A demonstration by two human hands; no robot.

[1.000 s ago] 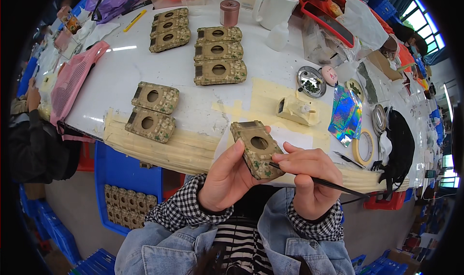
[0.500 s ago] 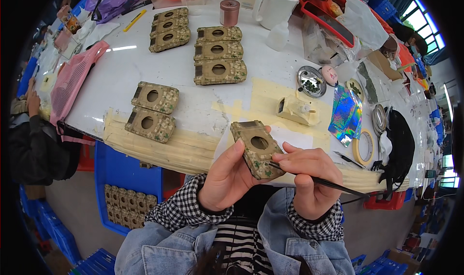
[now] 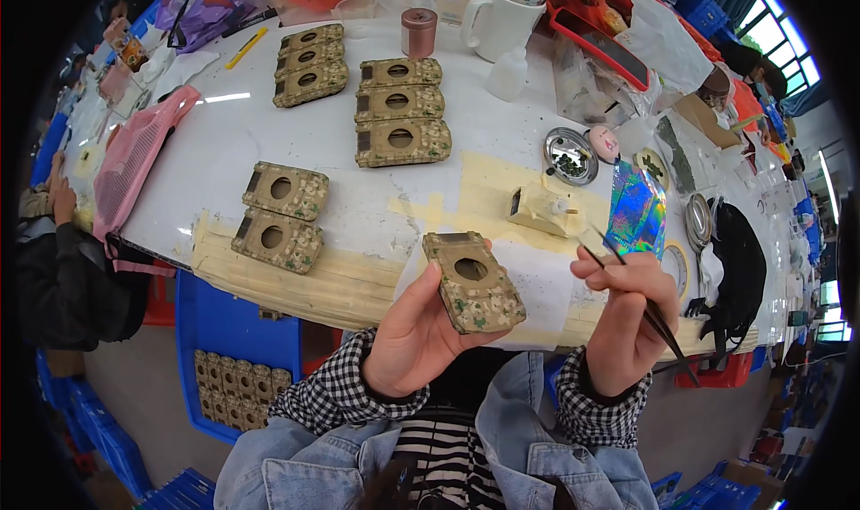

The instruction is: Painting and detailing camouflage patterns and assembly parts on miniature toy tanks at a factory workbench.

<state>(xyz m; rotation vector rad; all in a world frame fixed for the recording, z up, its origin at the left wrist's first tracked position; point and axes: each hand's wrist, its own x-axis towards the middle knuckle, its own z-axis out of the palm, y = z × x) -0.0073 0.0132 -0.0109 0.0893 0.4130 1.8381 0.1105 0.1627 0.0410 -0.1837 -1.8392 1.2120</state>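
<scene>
My left hand (image 3: 414,335) is closed round a camouflage-patterned model tank hull (image 3: 472,299) with a round hole in its top, tilted above the table edge. To its right, my right hand (image 3: 627,313) grips black tweezers (image 3: 658,324), whose tips are spread and point up and away, apart from the hull. Nothing shows between the tips. Beyond them is a round metal dish (image 3: 570,142) with small dark green pieces in it. A block wrapped in masking tape (image 3: 544,211), with a small peg, sits behind the hull.
More camouflage hulls (image 3: 402,142) stand in groups at the centre and left of the table. A blue tray (image 3: 184,331) below left holds several others. Tape roll (image 3: 674,272), shiny holographic sheet (image 3: 638,207) and black cloth (image 3: 742,263) lie right; white mug (image 3: 506,21) and phone (image 3: 602,48) farther back.
My right hand has moved right and up off the hull, and the tweezers now point away from it with their tips apart. The hull stays in my left hand, turned slightly.
</scene>
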